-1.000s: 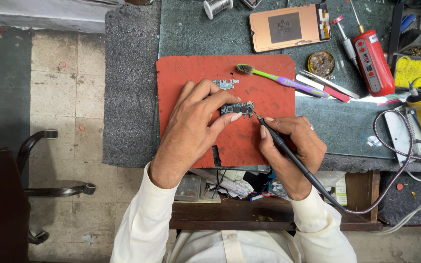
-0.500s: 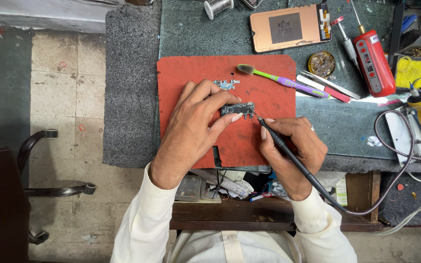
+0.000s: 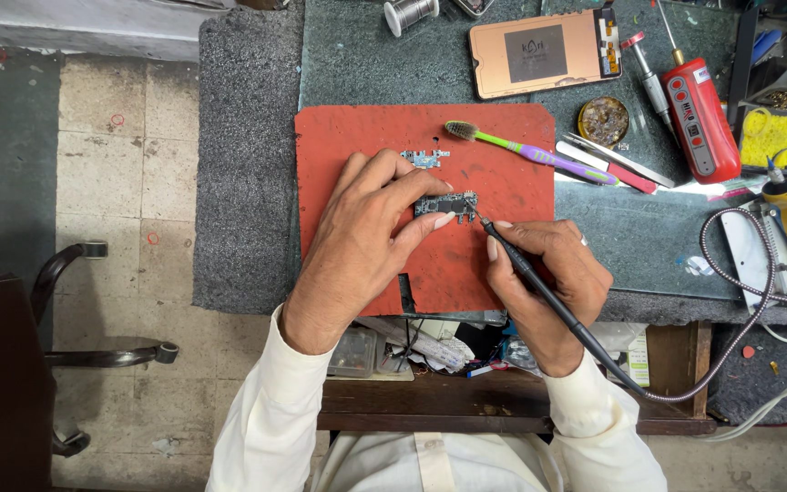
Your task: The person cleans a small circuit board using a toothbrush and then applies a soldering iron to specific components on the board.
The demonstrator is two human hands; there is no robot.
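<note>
Near the middle of the red mat (image 3: 339, 146), your left hand (image 3: 357, 251) pins the small circuit board (image 3: 445, 203) flat so it cannot slide while your right hand (image 3: 548, 273) grips the soldering iron (image 3: 539, 287), tip at the board's right end, with the toothbrush (image 3: 530, 150) lying clear toward the mat's far edge.

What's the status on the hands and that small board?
Left hand pins small circuit board on red mat. Right hand holds soldering iron, tip at board's right end. Nothing in the way.
</note>
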